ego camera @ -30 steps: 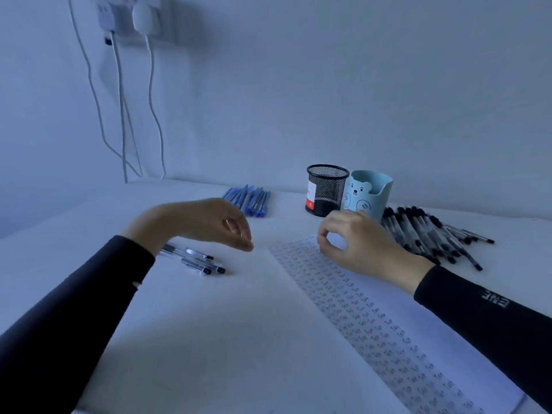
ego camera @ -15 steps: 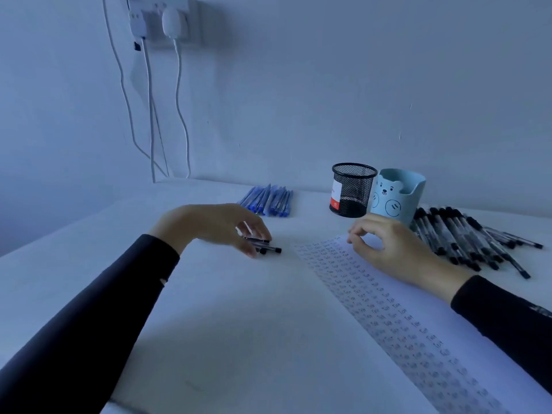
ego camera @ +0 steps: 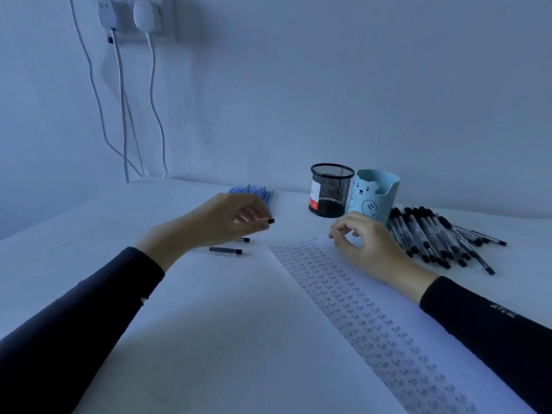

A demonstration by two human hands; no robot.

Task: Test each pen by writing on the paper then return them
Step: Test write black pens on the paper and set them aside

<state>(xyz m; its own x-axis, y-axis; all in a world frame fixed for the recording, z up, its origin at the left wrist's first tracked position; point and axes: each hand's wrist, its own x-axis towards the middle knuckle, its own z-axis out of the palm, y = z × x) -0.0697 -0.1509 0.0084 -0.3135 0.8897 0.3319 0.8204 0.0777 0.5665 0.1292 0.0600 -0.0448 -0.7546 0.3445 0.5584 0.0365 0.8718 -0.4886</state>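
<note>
Left hand (ego camera: 230, 219): fingers curling round one pen (ego camera: 270, 220) above the bench (ego camera: 89, 249). Right hand (ego camera: 369, 245): curled, resting on paper (ego camera: 397, 330); grip unclear. Advisable: uncapping, steadying paper before writing.

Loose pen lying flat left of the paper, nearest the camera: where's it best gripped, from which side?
Probably mid-barrel, pinched from above across its long sides: the pen lies flat, crosswise on the table, apart from the paper. The left hand holds another pen.
</note>
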